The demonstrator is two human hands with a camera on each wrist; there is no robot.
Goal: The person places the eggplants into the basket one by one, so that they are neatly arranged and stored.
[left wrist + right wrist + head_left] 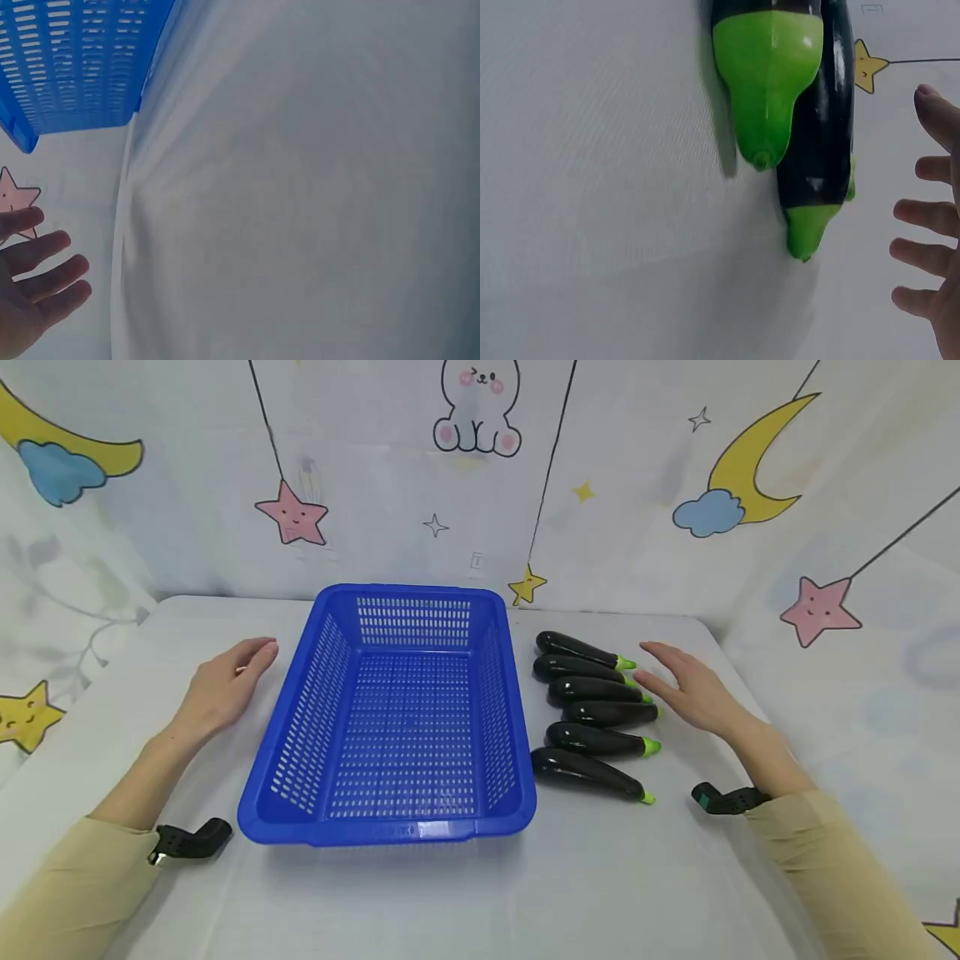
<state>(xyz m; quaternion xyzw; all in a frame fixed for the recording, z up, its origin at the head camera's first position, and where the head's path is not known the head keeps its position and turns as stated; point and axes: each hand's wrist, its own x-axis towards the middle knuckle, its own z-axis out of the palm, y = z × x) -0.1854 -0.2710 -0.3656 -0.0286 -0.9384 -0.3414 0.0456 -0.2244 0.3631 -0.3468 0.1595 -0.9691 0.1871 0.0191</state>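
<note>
Several dark eggplants (600, 740) with bright green stem ends lie in a column on the white table, right of a blue plastic basket (525, 777). My right hand (693, 689) is just beyond the stem ends of the upper ones, fingers extended and holding nothing. Its wrist view shows green-capped eggplants (769, 82) close by, apart from the spread fingers (922, 259). On the basket's other side, my left hand (225, 685) holds nothing. The left wrist view shows its fingers (52, 277) loosely spread below the basket's slatted wall (82, 67).
The white-covered table (600, 877) ends at a pale curtain (622, 560) printed with stars, moons and a bear. A black wrist camera (195, 841) sits on the left wrist, and another black camera (723, 799) on the right. Nothing lies inside the basket.
</note>
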